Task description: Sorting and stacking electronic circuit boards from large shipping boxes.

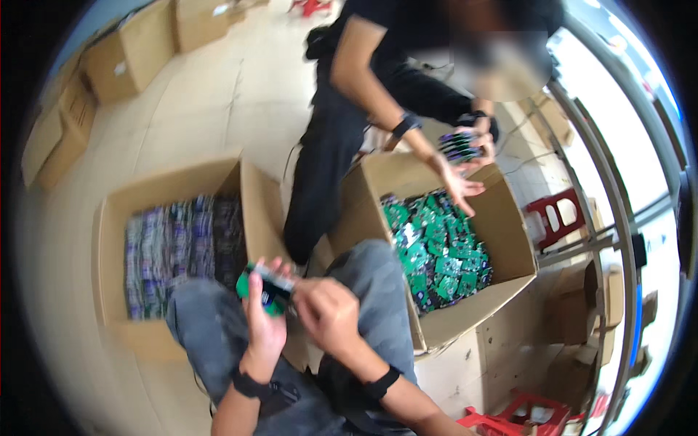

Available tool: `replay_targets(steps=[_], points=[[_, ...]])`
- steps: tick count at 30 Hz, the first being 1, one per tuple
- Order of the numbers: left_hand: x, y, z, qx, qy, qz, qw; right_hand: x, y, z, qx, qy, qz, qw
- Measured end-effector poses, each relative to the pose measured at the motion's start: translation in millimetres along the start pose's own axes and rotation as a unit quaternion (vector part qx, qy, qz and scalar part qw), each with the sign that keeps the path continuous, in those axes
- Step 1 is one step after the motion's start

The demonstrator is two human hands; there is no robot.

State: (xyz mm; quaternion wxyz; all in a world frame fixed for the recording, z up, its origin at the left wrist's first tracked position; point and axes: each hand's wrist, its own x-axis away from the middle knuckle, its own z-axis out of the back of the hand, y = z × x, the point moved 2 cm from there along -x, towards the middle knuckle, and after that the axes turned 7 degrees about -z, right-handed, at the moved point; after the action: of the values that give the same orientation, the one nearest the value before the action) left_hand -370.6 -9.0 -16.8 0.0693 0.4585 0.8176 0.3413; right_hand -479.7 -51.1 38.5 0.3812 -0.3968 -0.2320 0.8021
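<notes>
In front of my knees, my left hand [265,323] is closed around a green circuit board [274,307] with a dark, pale-edged piece against it. Whether this is one board or several stacked together is hard to see. My right hand [327,314] has its fingers curled in at the right end of the dark piece; what they pinch is hidden. To the right, an open cardboard box [502,294] holds a loose heap of green circuit boards [440,251]. To the left, another open box [109,254] contains tightly packed rows of boards [178,243].
Across from me a co-worker's hand [458,185] reaches over the right box, while the other holds a stack of boards [459,147]. Red plastic stools [556,218] and a metal rack [603,163] stand to the right. More cardboard boxes [131,58] line the far left.
</notes>
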Motion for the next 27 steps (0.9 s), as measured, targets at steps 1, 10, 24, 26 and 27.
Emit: replay_targets(steps=[1, 10, 24, 26, 27], points=[[3, 1, -3, 0.0, 0.009, 0.012, 1.0, 4, 2, 1, 0.013, 0.03, -0.017, 0.999], [-14, 5, -4, 0.065, 0.086, 0.097, 0.989, -6, 21, -6, -0.017, 0.086, -0.137, 0.987], [-12, 4, 1, 0.052, 0.073, 0.095, 0.991, -1, 8, -19, 0.025, 0.025, -0.063, 0.997], [-13, 1, 2, 0.054, 0.061, 0.091, 0.992, -1, 5, -19, 0.014, -0.002, -0.046, 0.999], [-16, 2, 0, 0.058, 0.05, 0.087, 0.993, -2, 5, -18, 0.011, 0.001, -0.045, 0.999]])
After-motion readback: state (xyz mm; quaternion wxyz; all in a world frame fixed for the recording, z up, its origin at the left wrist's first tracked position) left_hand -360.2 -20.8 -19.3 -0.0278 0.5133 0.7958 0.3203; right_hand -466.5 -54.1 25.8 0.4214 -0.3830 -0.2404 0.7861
